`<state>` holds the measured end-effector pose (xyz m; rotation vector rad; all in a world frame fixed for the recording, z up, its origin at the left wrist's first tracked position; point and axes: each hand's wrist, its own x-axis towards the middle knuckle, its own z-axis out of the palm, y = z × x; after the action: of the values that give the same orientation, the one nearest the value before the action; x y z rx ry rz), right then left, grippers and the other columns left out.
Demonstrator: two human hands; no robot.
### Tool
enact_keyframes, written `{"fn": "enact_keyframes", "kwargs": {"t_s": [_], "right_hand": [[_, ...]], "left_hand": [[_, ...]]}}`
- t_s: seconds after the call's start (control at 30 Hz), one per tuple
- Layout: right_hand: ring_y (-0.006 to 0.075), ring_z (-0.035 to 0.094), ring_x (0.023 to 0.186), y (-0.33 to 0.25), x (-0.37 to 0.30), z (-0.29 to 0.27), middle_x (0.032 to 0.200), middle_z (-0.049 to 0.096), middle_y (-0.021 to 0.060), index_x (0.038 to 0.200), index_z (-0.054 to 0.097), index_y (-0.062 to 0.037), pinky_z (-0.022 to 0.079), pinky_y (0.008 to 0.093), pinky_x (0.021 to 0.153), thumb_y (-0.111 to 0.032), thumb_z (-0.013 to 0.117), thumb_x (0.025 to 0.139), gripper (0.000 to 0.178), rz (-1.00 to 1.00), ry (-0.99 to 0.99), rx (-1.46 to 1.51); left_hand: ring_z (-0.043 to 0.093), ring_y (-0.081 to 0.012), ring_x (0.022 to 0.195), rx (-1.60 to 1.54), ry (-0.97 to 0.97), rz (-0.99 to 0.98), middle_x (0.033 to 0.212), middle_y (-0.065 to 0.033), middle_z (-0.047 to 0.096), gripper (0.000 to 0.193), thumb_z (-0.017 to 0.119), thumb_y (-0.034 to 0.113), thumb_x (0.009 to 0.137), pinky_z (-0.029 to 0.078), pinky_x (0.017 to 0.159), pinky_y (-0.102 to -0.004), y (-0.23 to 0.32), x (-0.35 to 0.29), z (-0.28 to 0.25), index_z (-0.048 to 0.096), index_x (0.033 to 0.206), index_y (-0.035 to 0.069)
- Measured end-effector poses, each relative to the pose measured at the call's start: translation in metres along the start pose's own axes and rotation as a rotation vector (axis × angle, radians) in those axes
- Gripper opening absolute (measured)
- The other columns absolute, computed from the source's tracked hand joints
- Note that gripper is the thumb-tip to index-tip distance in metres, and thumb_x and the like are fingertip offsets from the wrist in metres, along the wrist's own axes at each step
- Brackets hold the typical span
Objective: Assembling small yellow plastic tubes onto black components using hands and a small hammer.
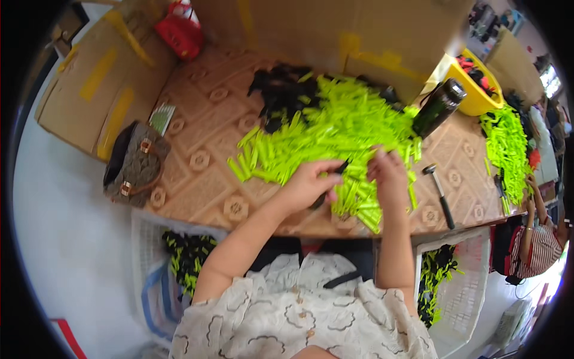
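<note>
My left hand [310, 184] is closed in a pinch over the near edge of the heap. A small black piece [342, 167] sticks up between its thumb and forefinger. My right hand [388, 173] hovers beside it over the heap, fingers curled together; what is in them, if anything, is lost against the green. Under and beyond both hands spreads a big heap of neon-green strips [353, 119], flat and short. Behind it to the left lies a pile of black pieces [275, 90].
A hammer [441, 194] lies right of the heap, near a dark flask [439, 107] and a yellow tub [478, 90]. Cardboard walls [382, 36] border the table. A handbag [134, 161] sits at left. White baskets [472, 287] flank my lap. Another person [541, 248] works at far right.
</note>
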<state>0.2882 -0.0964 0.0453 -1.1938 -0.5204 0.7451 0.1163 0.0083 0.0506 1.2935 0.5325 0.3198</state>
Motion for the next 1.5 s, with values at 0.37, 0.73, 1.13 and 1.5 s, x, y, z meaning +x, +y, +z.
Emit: {"fn": "enact_keyframes", "kwargs": {"t_s": [0.37,0.73,1.13,1.5], "right_hand": [[0.0075,0.056,0.065,-0.004,-0.016,0.017,0.083,0.062,0.002,0.098,0.061,-0.0021,0.047,0.0231,0.054,-0.016,0.07,0.091,0.018,-0.023,-0.175,-0.143],[0.0055,0.05,0.055,0.009,-0.016,0.019,0.075,0.058,-0.0002,0.096,0.06,-0.0024,0.04,0.0209,0.046,-0.018,0.07,0.092,0.019,0.022,-0.174,-0.176],[0.0069,0.057,0.067,0.022,-0.026,0.023,0.084,0.063,0.0025,0.103,0.059,-0.0028,0.045,0.0208,0.052,-0.016,0.067,0.094,0.018,-0.003,-0.169,-0.172],[0.008,0.06,0.075,0.043,-0.041,0.032,0.092,0.064,0.0044,0.106,0.057,-0.0015,0.048,0.0208,0.062,-0.009,0.067,0.093,0.019,-0.117,-0.093,-0.076]], "left_hand": [[0.063,-0.0077,0.069,0.129,0.106,0.109,0.09,-0.0056,0.07,0.03,0.069,0.005,0.087,0.054,0.065,-0.0229,-0.005,-0.009,0.002,0.067,0.117,-0.004],[0.061,-0.0032,0.068,0.14,0.116,0.09,0.089,-0.0001,0.071,0.027,0.067,0.005,0.09,0.047,0.058,-0.0181,-0.012,-0.008,-0.002,0.069,0.117,0.0],[0.061,-0.0033,0.068,0.14,0.111,0.067,0.088,0.0007,0.07,0.029,0.067,0.004,0.089,0.049,0.06,-0.0183,-0.017,-0.013,-0.003,0.068,0.118,0.001],[0.056,-0.002,0.071,0.161,0.149,0.168,0.086,0.002,0.067,0.022,0.07,0.012,0.092,0.047,0.062,-0.019,-0.032,-0.014,0.001,0.07,0.108,-0.003]]}}
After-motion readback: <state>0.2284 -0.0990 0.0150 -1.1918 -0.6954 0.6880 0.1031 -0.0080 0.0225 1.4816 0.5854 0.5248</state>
